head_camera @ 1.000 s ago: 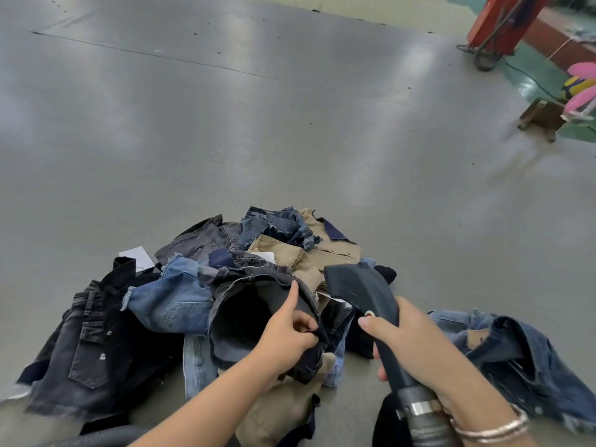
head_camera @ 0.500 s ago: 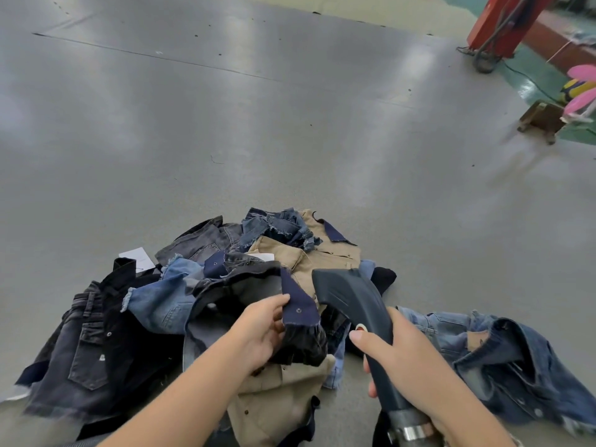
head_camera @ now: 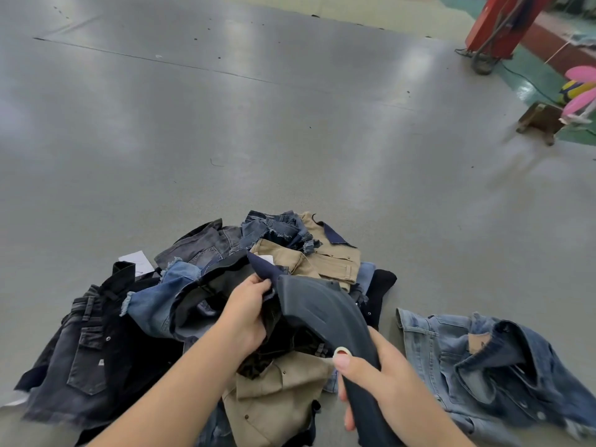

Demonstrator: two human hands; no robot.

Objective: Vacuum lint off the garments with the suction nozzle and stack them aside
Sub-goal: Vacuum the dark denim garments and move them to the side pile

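head view: left hand (head_camera: 246, 312) fingers pinching dark garment (head_camera: 225, 285) atop garment pile (head_camera: 106, 346) on grey surface (head_camera: 225, 124); right hand (head_camera: 383, 382) fingers wrapped round suction nozzle (head_camera: 317, 309), nozzle head touching the garment; denim jacket (head_camera: 490, 366) lying apart, right.

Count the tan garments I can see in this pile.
2: one tan garment at the far side of the pile, one at the near edge below the left hand. More may be buried.

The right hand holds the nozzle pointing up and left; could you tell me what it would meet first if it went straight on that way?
Most likely the dark garment that the left hand grips: the nozzle mouth is already at its navy flap, though depth is unclear. The right hand follows behind.
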